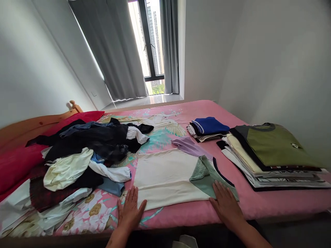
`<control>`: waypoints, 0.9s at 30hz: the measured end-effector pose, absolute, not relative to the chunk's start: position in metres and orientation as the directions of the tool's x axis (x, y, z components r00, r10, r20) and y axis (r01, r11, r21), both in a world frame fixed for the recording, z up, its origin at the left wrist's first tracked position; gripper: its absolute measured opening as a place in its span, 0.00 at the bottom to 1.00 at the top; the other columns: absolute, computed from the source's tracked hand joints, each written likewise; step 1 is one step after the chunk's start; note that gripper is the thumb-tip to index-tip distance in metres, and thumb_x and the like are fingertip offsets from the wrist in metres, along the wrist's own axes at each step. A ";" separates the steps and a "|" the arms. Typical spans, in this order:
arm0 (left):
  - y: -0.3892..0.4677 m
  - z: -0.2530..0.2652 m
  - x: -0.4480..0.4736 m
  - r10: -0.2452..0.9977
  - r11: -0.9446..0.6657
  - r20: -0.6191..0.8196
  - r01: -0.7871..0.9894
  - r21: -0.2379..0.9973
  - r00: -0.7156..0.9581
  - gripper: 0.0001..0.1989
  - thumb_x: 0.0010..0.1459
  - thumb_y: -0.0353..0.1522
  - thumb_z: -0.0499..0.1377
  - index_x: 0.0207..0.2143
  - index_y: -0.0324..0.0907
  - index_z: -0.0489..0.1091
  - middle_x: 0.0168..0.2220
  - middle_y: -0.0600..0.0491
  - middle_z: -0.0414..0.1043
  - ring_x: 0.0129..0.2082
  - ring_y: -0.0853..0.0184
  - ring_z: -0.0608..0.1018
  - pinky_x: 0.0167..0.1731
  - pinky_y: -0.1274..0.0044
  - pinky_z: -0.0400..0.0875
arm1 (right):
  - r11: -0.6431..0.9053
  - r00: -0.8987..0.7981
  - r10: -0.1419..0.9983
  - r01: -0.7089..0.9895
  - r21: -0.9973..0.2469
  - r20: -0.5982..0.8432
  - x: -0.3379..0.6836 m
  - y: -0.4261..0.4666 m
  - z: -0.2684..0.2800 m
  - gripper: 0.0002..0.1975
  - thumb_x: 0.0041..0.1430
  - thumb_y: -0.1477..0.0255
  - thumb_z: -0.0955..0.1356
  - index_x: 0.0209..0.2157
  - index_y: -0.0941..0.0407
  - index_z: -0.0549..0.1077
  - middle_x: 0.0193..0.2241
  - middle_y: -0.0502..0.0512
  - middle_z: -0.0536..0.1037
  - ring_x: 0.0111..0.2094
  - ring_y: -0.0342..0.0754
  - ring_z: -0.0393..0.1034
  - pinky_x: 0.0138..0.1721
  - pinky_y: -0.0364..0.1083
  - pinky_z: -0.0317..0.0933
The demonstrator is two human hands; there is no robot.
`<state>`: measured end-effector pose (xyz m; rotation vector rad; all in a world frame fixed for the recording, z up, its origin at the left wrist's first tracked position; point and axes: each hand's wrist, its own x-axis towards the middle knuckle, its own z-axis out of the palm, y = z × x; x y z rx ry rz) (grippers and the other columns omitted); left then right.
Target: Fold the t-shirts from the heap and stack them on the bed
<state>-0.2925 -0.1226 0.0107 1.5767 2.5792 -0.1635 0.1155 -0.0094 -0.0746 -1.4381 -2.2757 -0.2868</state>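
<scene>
A cream T-shirt (165, 168) with one green sleeve and one lilac sleeve lies spread on the bed, its near side folded inward in a long strip. Its dark neckband points to the right, and the green sleeve (205, 175) is doubled back over the body. My left hand (131, 206) rests flat by the shirt's lower left corner, fingers stretched and thumb out along the hem. On the right, my right hand (223, 201) lies with fingers extended on the green shoulder part. Neither hand grips any cloth.
A loose heap of clothes (95, 144) covers the bed's left side, by red pillows (15, 165) and a wooden headboard (38, 120). To the right stands a tall stack of folded shirts (279, 148). Behind it sits a smaller folded pile topped with blue shorts (210, 125).
</scene>
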 end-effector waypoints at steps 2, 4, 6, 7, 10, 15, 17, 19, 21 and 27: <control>-0.122 0.008 -0.294 0.876 0.461 -0.137 0.886 -0.046 -0.463 0.36 0.57 0.48 0.43 0.63 0.40 0.43 0.66 0.49 0.36 0.65 0.58 0.43 0.59 0.52 0.28 | 0.450 -0.362 0.798 0.890 -0.076 0.482 0.112 -0.011 -0.065 0.26 0.59 0.59 0.60 0.53 0.61 0.65 0.55 0.65 0.66 0.56 0.60 0.59 0.54 0.62 0.54; -0.119 0.007 -0.290 0.873 0.478 -0.088 0.877 -0.053 -0.480 0.35 0.56 0.47 0.46 0.62 0.40 0.50 0.66 0.47 0.41 0.65 0.55 0.45 0.58 0.51 0.31 | 0.514 -0.396 0.770 0.849 -0.120 0.500 0.106 -0.013 -0.049 0.21 0.60 0.63 0.60 0.51 0.58 0.67 0.54 0.63 0.68 0.56 0.58 0.59 0.55 0.62 0.53; -0.111 0.009 -0.283 0.889 0.458 0.015 0.888 -0.037 -0.457 0.30 0.54 0.43 0.51 0.58 0.41 0.59 0.64 0.45 0.50 0.64 0.53 0.49 0.59 0.51 0.36 | 0.630 -0.483 0.719 0.756 -0.176 0.499 0.100 -0.014 -0.032 0.16 0.61 0.69 0.60 0.48 0.55 0.69 0.53 0.58 0.69 0.57 0.54 0.59 0.57 0.59 0.53; -0.105 0.011 -0.276 0.906 0.418 0.075 0.909 -0.004 -0.416 0.26 0.54 0.41 0.52 0.55 0.42 0.63 0.62 0.45 0.55 0.63 0.52 0.53 0.59 0.51 0.39 | 0.687 -0.534 0.688 0.697 -0.204 0.492 0.097 -0.014 -0.024 0.14 0.61 0.71 0.60 0.47 0.53 0.70 0.52 0.56 0.70 0.57 0.52 0.59 0.57 0.57 0.54; -0.080 0.020 -0.240 0.958 0.150 0.213 0.970 0.192 -0.191 0.19 0.56 0.39 0.52 0.49 0.45 0.69 0.55 0.47 0.66 0.57 0.56 0.65 0.56 0.59 0.56 | 0.781 -0.642 0.619 0.562 -0.271 0.453 0.089 -0.013 -0.010 0.15 0.60 0.73 0.60 0.48 0.53 0.69 0.50 0.54 0.72 0.56 0.48 0.60 0.57 0.53 0.57; -0.031 0.039 -0.136 0.957 -0.195 0.276 0.894 0.403 0.084 0.15 0.55 0.36 0.55 0.45 0.48 0.70 0.49 0.50 0.71 0.50 0.62 0.71 0.51 0.68 0.65 | 0.759 -0.652 0.651 0.561 -0.329 0.389 0.083 -0.009 -0.014 0.22 0.59 0.72 0.61 0.56 0.54 0.62 0.57 0.58 0.65 0.58 0.52 0.58 0.57 0.56 0.56; -0.011 0.042 -0.097 0.962 -0.220 0.245 0.875 0.431 0.122 0.16 0.52 0.31 0.55 0.45 0.47 0.70 0.48 0.50 0.71 0.49 0.62 0.71 0.50 0.69 0.64 | 0.754 -0.645 0.657 0.556 -0.349 0.392 0.083 -0.009 -0.014 0.24 0.58 0.73 0.61 0.58 0.54 0.59 0.57 0.59 0.64 0.58 0.52 0.56 0.58 0.57 0.54; 0.009 0.042 -0.067 0.970 -0.198 0.214 0.873 0.445 0.111 0.18 0.49 0.29 0.56 0.45 0.46 0.68 0.47 0.50 0.70 0.49 0.62 0.70 0.50 0.70 0.62 | 0.762 -0.634 0.647 0.532 -0.370 0.423 0.083 -0.008 -0.010 0.27 0.57 0.75 0.61 0.59 0.56 0.57 0.56 0.60 0.65 0.58 0.52 0.57 0.58 0.56 0.54; 0.028 0.040 -0.049 0.982 -0.145 0.178 0.869 0.473 0.067 0.21 0.46 0.29 0.57 0.45 0.45 0.67 0.47 0.50 0.69 0.50 0.60 0.68 0.51 0.68 0.59 | 0.775 -0.629 0.632 0.497 -0.391 0.453 0.083 -0.005 -0.004 0.29 0.55 0.75 0.61 0.59 0.58 0.56 0.56 0.62 0.65 0.58 0.53 0.57 0.58 0.56 0.53; 0.083 0.034 -0.065 0.980 0.161 -0.032 0.678 0.717 -0.199 0.08 0.55 0.32 0.50 0.35 0.43 0.66 0.36 0.47 0.72 0.42 0.59 0.73 0.45 0.68 0.62 | 0.759 -0.665 0.642 0.480 -0.440 0.382 0.090 0.003 -0.002 0.28 0.51 0.74 0.63 0.56 0.56 0.61 0.56 0.59 0.66 0.58 0.54 0.57 0.59 0.57 0.51</control>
